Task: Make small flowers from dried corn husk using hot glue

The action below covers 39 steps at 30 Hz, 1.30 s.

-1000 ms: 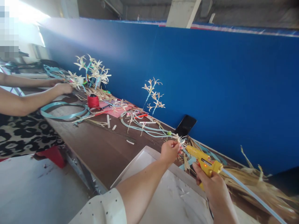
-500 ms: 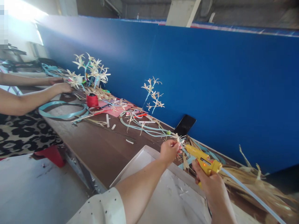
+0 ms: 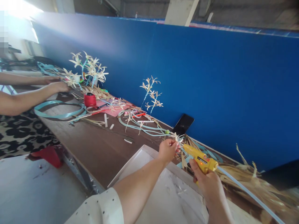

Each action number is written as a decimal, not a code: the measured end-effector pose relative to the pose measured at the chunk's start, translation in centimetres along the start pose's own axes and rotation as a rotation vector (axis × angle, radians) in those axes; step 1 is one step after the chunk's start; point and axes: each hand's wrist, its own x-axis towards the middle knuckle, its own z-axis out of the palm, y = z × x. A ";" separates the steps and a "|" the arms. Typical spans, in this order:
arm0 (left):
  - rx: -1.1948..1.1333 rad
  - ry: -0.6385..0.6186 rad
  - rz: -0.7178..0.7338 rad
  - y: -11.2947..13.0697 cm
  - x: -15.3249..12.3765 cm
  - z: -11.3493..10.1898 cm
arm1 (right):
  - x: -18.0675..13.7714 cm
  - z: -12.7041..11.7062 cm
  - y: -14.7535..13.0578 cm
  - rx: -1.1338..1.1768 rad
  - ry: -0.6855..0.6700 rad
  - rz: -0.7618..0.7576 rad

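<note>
My left hand [image 3: 168, 150] pinches a small pale flower [image 3: 177, 137] with thin curled petals, above the far edge of a white shallow box [image 3: 149, 186]. In my right hand [image 3: 206, 180] is a yellow glue gun [image 3: 198, 156] with a small orange light on its side. Its nozzle points left and comes close to the flower; whether they touch I cannot tell. A long translucent glue stick [image 3: 247, 189] runs out of the gun's back end toward the lower right. My fingertips partly hide the flower's base.
A black phone [image 3: 183, 124] leans on the blue partition [image 3: 210, 77]. Dry husks [image 3: 259, 180] lie at right. Pale-blue cord [image 3: 130, 126], a red spool [image 3: 90, 100] and upright flower sprays [image 3: 151, 90] are further left. A co-worker's hands [image 3: 59, 86] are at far left.
The whole view has shifted slightly, so things sit a little further left. My hands keep the same hold on the flower and the glue gun.
</note>
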 end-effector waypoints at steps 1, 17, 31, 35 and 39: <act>0.002 0.000 0.002 0.0 0.0 0.0 | 0.0 0.0 0.0 -0.004 -0.006 -0.001; 0.061 -0.008 0.036 0.1 -0.2 -0.1 | 0.2 0.1 0.3 0.027 0.000 0.010; 0.063 -0.005 0.009 0.8 -0.6 -0.1 | 1.4 -0.1 1.0 -0.013 -0.106 0.062; 0.069 -0.004 0.004 0.9 -0.7 -0.1 | 1.4 -0.2 1.0 -0.011 -0.084 0.057; 0.072 -0.005 0.011 0.7 -0.5 -0.2 | 1.0 -0.1 0.8 -0.008 -0.096 0.055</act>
